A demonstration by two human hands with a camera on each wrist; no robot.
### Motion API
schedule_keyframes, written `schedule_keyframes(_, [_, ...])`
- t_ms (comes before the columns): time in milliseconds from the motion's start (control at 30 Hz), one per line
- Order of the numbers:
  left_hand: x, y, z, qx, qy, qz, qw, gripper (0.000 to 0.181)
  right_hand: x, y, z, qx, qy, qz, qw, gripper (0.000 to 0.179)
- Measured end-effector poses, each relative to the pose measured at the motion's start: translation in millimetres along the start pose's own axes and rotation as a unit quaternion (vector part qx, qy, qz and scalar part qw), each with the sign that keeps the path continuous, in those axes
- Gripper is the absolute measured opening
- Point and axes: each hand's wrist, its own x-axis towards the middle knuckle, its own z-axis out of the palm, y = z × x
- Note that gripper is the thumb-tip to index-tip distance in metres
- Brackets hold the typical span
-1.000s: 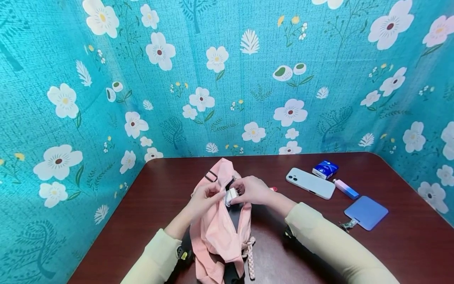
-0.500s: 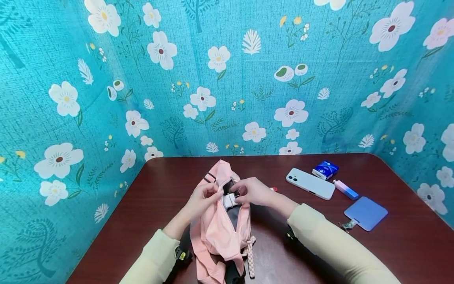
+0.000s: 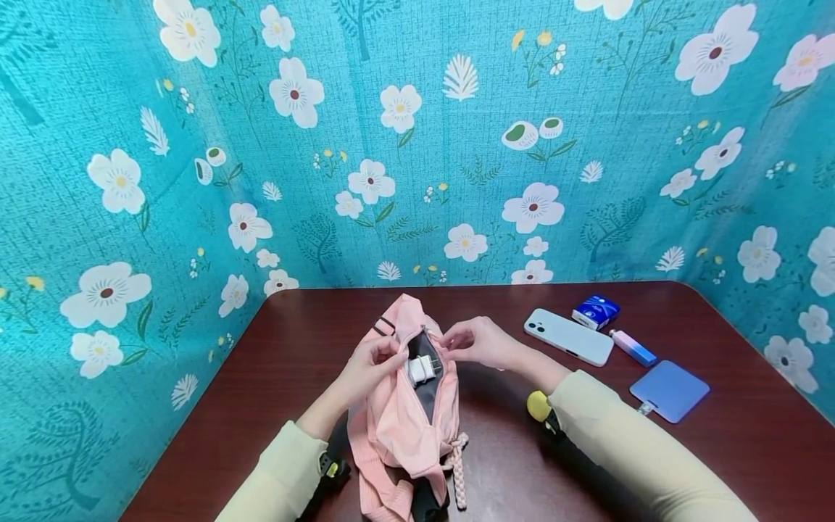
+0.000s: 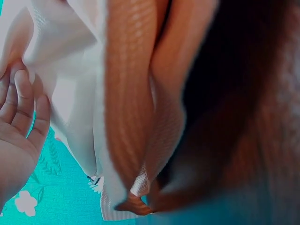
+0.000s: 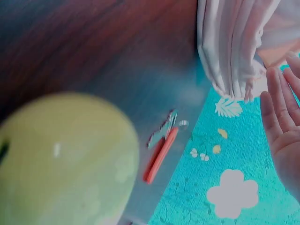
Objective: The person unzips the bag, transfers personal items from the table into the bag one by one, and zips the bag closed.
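Note:
A pink fabric bag (image 3: 407,435) lies on the table, its zipped opening spread apart. Inside, against the dark lining, sits a white charger plug (image 3: 421,370) with its metal prongs showing. My left hand (image 3: 365,370) pinches the left edge of the opening between thumb and fingers. At the opposite edge, my right hand (image 3: 485,344) pinches the cloth near the zip. The left wrist view shows the left hand (image 4: 21,117) against the folds of the bag (image 4: 75,93). In the right wrist view, the right hand (image 5: 283,108) is beside the gathered cloth (image 5: 229,47).
On the right of the table (image 3: 293,341) lie a pale phone (image 3: 569,336), a blue packet (image 3: 596,312), a pink-and-blue stick (image 3: 633,347) and a blue card holder (image 3: 670,391). A yellow rounded thing (image 3: 538,406) shows near the right wrist. A red-handled item (image 5: 160,154) lies behind the bag.
My right hand has let go of the white charger plug inside the bag and moved right to the opening's edge. The left hand keeps its grip; the opening is wider.

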Motion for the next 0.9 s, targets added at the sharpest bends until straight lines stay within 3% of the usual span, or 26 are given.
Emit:
schedule_keyframes(167, [-1.2,-0.3,-0.9,-0.001,-0.004,0.001,1.0,0.008,-4.9,4,-11,-0.012,0.001,0.012,0.9999,0.019])
schedule_keyframes(533, [-2.1,0.3,-2.0,0.003,-0.009,-0.01,0.9999,0.007,-19.0,24,-36,-0.069,0.019,0.079,0.9942,0.016])
schedule_keyframes(900, [-4.1,-0.2,-1.8,0.012,-0.008,-0.003,0.9999,0.007,-22.8,60,-29,-0.063,-0.001,0.122,0.9905,0.011])
